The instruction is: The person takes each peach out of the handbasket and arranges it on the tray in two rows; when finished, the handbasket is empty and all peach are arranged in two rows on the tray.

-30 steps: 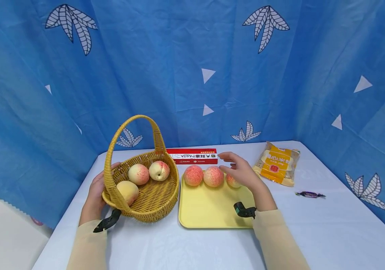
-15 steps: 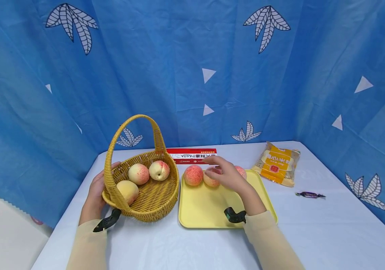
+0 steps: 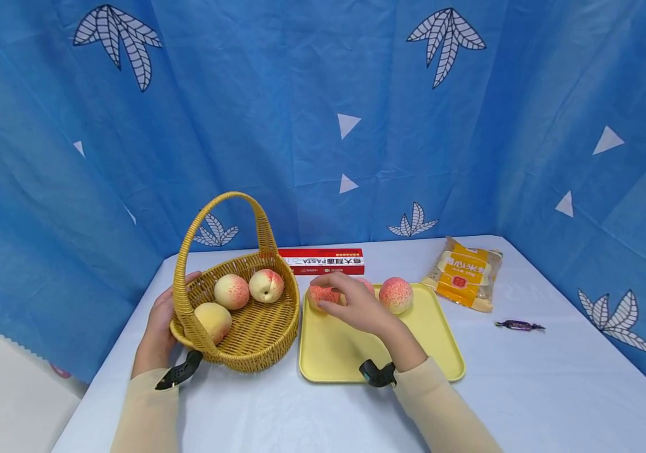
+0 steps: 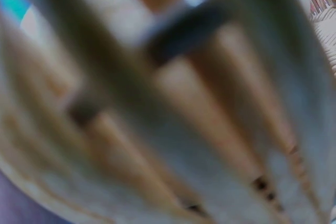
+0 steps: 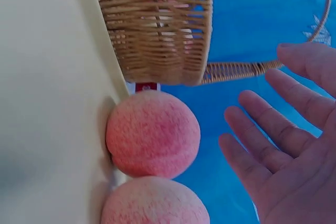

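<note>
Half hidden, the left hand point(image 3: 160, 319) touches the basket point(image 3: 257, 363) from the left, grip unclear; the released right hand point(image 3: 356, 306) hovers, fingers extended, over peaches point(image 5: 152, 135).

Head view: we list bright, even light, source out of frame; soft grey shadows beside the sleeves point(image 3: 442, 402) on the white tablecloth point(image 3: 277, 415); darker folds in the blue curtain point(image 3: 311, 94); focus fairly crisp throughout. Left wrist view: we log heavy blur, close bands point(image 4: 136, 98) wholly unfocused, white glare near the top, a woven patch point(image 4: 326, 30) clearer at upper right. Right wrist view: we enter dimmer light, muted colour, shadows where peaches point(image 5: 152, 135) meet the tray point(image 5: 47, 103), slight softness
</note>
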A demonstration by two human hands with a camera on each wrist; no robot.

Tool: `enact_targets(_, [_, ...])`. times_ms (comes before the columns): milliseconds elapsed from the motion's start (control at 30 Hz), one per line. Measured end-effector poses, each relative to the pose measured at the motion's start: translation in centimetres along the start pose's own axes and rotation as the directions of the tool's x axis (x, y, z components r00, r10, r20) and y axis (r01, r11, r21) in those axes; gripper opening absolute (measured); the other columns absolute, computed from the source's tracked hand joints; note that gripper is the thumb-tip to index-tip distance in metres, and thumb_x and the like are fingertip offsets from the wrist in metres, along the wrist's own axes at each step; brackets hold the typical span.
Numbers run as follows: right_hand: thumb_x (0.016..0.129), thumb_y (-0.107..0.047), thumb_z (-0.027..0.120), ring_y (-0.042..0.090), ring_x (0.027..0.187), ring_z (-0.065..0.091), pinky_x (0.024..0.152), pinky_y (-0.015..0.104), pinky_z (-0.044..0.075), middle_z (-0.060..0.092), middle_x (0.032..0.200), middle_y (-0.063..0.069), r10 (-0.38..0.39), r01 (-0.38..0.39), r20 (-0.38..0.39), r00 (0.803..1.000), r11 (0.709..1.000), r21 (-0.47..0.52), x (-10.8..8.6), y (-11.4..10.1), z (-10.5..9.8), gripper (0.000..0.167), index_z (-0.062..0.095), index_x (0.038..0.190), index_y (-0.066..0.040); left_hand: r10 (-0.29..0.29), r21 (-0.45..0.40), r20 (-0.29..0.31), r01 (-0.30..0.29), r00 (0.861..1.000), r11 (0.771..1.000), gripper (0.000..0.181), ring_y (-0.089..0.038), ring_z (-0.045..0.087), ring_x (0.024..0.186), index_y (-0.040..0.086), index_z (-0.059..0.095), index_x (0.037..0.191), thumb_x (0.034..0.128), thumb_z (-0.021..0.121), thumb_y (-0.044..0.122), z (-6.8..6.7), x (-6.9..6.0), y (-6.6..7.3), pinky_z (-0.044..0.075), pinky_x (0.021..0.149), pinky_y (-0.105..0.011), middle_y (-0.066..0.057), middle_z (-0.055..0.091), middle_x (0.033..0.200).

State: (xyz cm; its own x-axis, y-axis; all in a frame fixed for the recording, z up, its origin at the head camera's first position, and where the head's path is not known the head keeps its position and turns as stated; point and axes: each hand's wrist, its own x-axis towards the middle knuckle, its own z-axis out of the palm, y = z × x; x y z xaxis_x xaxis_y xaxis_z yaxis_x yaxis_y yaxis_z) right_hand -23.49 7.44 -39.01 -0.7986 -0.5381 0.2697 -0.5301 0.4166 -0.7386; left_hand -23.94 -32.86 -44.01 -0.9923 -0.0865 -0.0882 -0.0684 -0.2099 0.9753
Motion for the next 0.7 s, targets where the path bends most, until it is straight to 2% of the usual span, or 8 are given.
enact_targets(367, [0.096,-0.015,0.066,0.02,0.129,0.056,0.109,0.041,0.047,0.063,0.133,0.002,-0.072,0.071,0.028,0.997,0.997,0.016,0.3,-0.7,1.6,0.036,0.062,0.132,-0.013,0.007,-0.016,0.011,-0.007,1.0,1.0,0.048,-0.002,0.047,0.125,0.022,0.042,0.153,0.1059,0.047,0.03,-0.2,0.2,-0.2,0.044,0.098,-0.015,0.016,0.051,0.136])
enact_targets(567, [0.097,-0.012,0.064,0.016,0.129,0.056,0.111,0.035,0.045,0.064,0.131,0.005,-0.106,0.1,0.055,0.993,0.989,0.109,0.3,-1.3,3.2,0.034,0.062,0.131,-0.013,-0.005,-0.01,0.007,0.005,1.0,1.0,0.05,0.0,0.046,0.125,0.022,0.04,0.154,0.1059,0.047,0.031,-0.2,0.2,-0.2,0.043,0.098,-0.015,0.017,0.051,0.135])
enact_targets(700, [0.098,-0.013,0.063,0.014,0.129,0.057,0.111,0.034,0.045,0.065,0.13,0.001,-0.106,0.099,0.056,0.993,0.987,0.124,0.4,-1.6,3.9,0.032,0.063,0.13,-0.016,-0.011,-0.019,-0.001,0.011,1.0,1.0,0.051,0.0,0.046,0.125,0.023,0.04,0.154,0.1053,0.049,0.032,-0.1,0.3,-0.1,0.042,0.099,-0.015,0.018,0.051,0.136])
